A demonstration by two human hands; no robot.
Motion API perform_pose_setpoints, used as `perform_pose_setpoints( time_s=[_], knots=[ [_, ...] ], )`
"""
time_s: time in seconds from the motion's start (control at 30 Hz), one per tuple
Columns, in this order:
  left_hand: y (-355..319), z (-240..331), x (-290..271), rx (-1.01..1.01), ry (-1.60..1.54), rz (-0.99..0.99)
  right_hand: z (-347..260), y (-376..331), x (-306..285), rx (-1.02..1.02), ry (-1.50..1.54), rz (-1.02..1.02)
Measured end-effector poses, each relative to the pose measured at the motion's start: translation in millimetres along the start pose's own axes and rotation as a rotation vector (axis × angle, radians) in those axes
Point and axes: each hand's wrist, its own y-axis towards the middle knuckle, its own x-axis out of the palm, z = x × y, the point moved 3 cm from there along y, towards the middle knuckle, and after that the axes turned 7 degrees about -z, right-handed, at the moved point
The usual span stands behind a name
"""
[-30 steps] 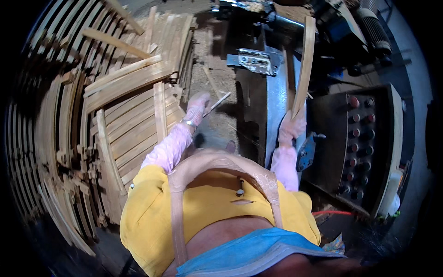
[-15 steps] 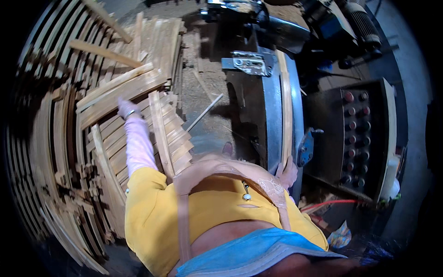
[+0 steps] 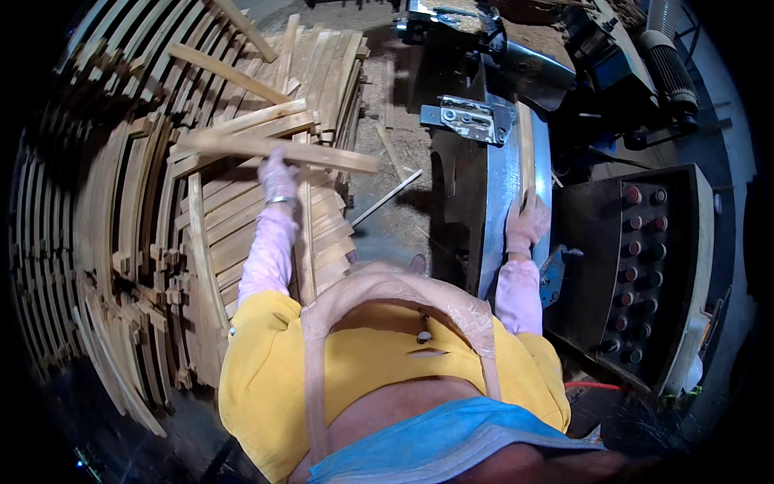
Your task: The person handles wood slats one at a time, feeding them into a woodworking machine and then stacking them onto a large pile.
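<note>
My left hand [image 3: 278, 179], in a pale glove, is closed around a loose wooden slat [image 3: 339, 157]. That slat lies crosswise above the stacked pieces, its left end smeared by motion. My right hand [image 3: 527, 224] is closed on the near end of a wooden strip [image 3: 526, 149], its fingers partly hidden. The strip lies lengthwise on the metal bed [image 3: 496, 202] of a machine, its far end running under the machine's head. Beneath my left arm is a pile of slats [image 3: 234, 214], with upright-lying pieces [image 3: 305, 242] across it.
Tall stacks of slats [image 3: 97, 218] fill the left side. A metal bracket [image 3: 468, 119] juts over the bed's left edge. A control box [image 3: 645, 274] with several buttons stands right, near a blue clamp-like part [image 3: 553, 274]. A thin stick [image 3: 387, 197] lies on the dusty floor.
My left hand has lifted a slat off the pile and brought it right. My right hand has moved forward along the bed with the strip. The view has shifted slightly.
</note>
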Motion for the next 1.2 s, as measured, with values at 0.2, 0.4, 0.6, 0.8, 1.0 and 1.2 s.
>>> perform_pose_setpoints(
  time_s=[0.2, 0.4, 0.6, 0.8, 1.0, 1.2],
  knots=[
    [-38.4, 173.9, 73.4, -0.073, -0.99, -0.284, -54.7, 77.2, 20.9, -0.035, 0.349, -0.636],
    [-121.5, 255.0, 179.3, -0.048, -0.904, -0.712, -105.3, -35.4, -81.8, -0.129, 0.477, -0.541],
    [-171.3, 194.0, 228.9, 0.251, -0.489, -0.962, -1.0, -191.3, -116.1, 0.282, 0.333, -0.49],
    [-159.2, 106.1, 216.0, -0.302, -0.525, -0.954, 13.9, -177.8, -103.4, 0.326, 0.021, -0.46],
    [-90.8, 94.8, 188.7, -0.153, -0.221, -0.684, 6.5, -22.0, -18.1, 0.189, 0.043, -0.052],
    [33.6, 95.7, 192.7, -0.003, 0.073, -0.358, -23.8, 23.0, -13.1, 0.311, 0.264, -0.214]
  ],
)
